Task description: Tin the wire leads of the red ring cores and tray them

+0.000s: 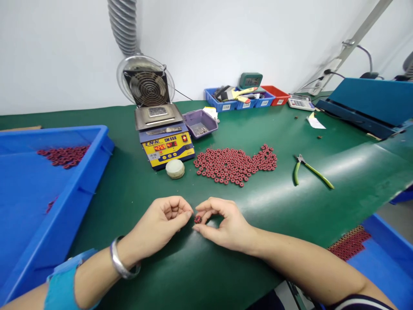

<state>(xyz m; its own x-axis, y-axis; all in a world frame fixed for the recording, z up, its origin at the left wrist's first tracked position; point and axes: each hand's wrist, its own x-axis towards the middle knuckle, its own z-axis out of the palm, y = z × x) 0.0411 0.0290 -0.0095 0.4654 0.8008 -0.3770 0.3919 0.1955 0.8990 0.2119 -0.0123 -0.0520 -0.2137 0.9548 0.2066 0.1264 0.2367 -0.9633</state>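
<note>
surface point(135, 189): green mat, white wall behind | red ring point(198, 219): near centre, pinched by right hand point(222, 224) fingers | left hand point(161, 224): fingers curled beside it | ring pile point(235, 164) far | blue tray point(48, 189) left

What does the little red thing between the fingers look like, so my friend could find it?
Start at the green table and find the two hands near its front edge. Between the left hand and the right hand sits one small red ring. Unlike the big pile of red rings farther back, it is alone.
</note>
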